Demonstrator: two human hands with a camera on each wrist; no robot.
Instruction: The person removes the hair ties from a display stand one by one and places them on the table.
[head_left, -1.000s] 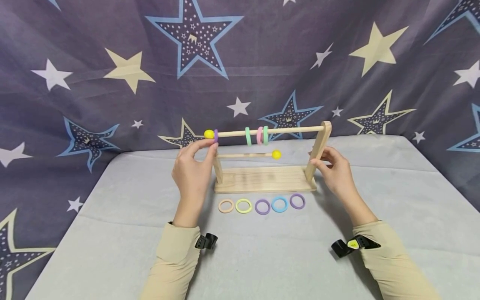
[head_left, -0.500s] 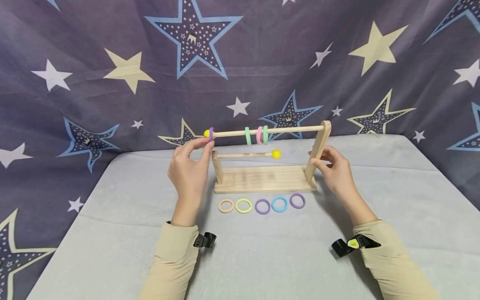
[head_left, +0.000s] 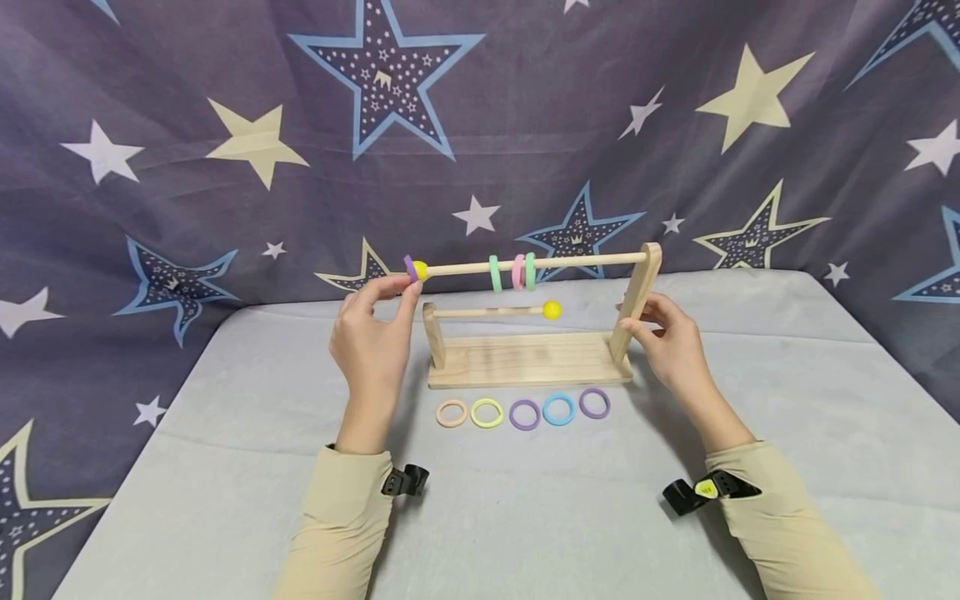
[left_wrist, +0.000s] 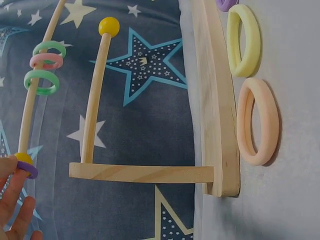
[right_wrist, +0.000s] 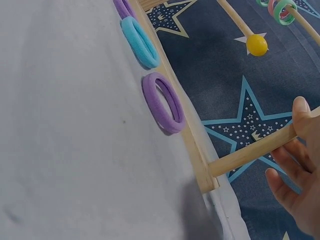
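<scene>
My left hand [head_left: 371, 333] pinches a purple hair tie [head_left: 411, 267] between thumb and fingertips. The tie sits tilted at the yellow ball [head_left: 422, 271] that ends the upper rod [head_left: 457, 268] of a wooden stand. In the left wrist view, the purple tie [left_wrist: 28, 169] overlaps the ball's outer end. Farther along that rod hang two green hair ties [head_left: 496, 273] with a pink one [head_left: 518, 272] between them. My right hand [head_left: 669, 342] holds the stand's tall right post [head_left: 637, 292], thumb in front and fingers behind, as the right wrist view shows.
A shorter lower rod [head_left: 487, 312] ends in another yellow ball [head_left: 552, 310] above the stand's base [head_left: 525, 358]. In front lies a row of loose hair ties: peach [head_left: 452, 425], yellow [head_left: 487, 426], blue [head_left: 558, 422] and two purple [head_left: 524, 427]. A star-patterned cloth [head_left: 525, 100] hangs behind.
My left hand has moved left, taking the purple hair tie from the rod just inside the yellow ball, over the ball, to its outer end. My right hand stays on the post.
</scene>
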